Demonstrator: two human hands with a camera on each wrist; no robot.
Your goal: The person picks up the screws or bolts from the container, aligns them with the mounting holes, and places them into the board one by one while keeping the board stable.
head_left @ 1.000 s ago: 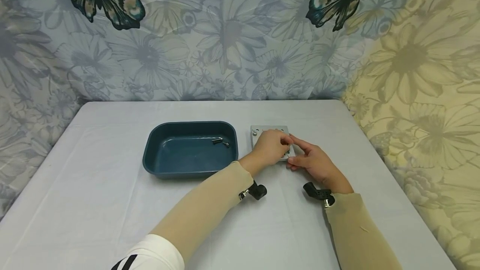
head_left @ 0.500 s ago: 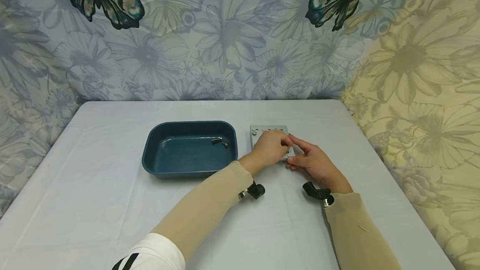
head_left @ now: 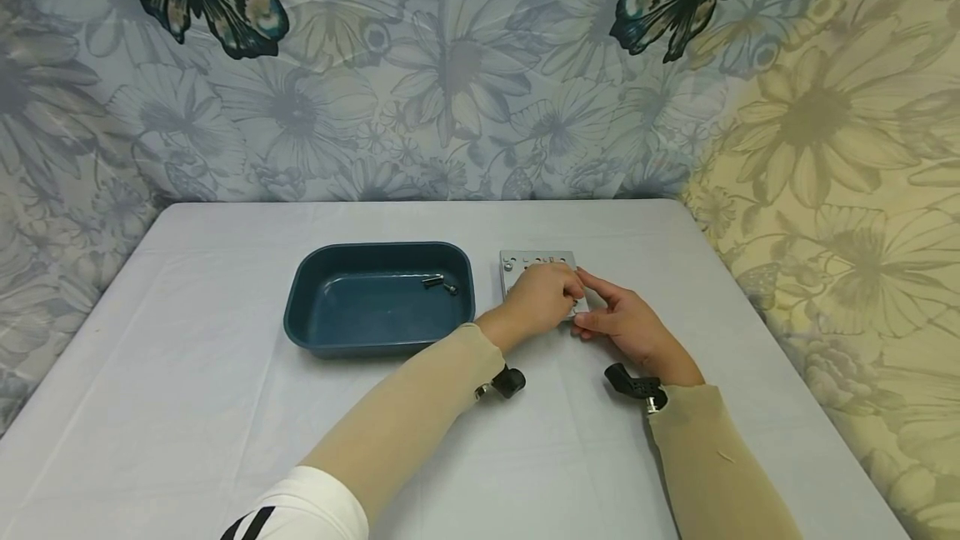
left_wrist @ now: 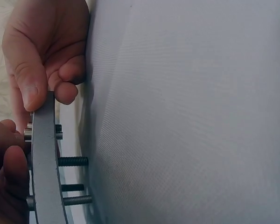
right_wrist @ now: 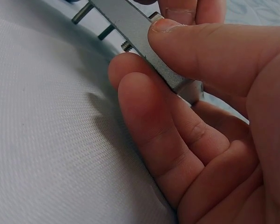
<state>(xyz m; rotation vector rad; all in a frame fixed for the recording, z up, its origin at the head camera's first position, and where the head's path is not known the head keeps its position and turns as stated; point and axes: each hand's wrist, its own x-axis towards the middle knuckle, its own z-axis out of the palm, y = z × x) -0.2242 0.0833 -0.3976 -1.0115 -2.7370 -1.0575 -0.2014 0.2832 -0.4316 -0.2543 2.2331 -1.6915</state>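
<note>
A grey metal plate (head_left: 517, 262) with holes lies right of the tray, partly hidden by my left hand (head_left: 538, 297). In the left wrist view the plate (left_wrist: 45, 163) stands on edge across the picture, with several threaded screws (left_wrist: 73, 161) sticking out of its underside. My left fingers are curled at a screw head (left_wrist: 28, 135) on its upper face, and the fingertips pinch it. My right hand (head_left: 637, 327) grips the plate's near right corner. Its thumb (right_wrist: 177, 46) presses on the plate's side, with curled fingers beneath; the plate is raised off the cloth there.
A dark teal tray (head_left: 330, 348) stands left of the plate, close to my left forearm. Two small metal screws (head_left: 440, 282) lie in its right part. White cloth (head_left: 225, 390) covers the table, and a patterned fabric (head_left: 450, 90) hangs behind.
My left hand has turned and dipped slightly over the plate, and its wrist mount has shifted a little left. My right hand keeps its hold, and the tray stays in place.
</note>
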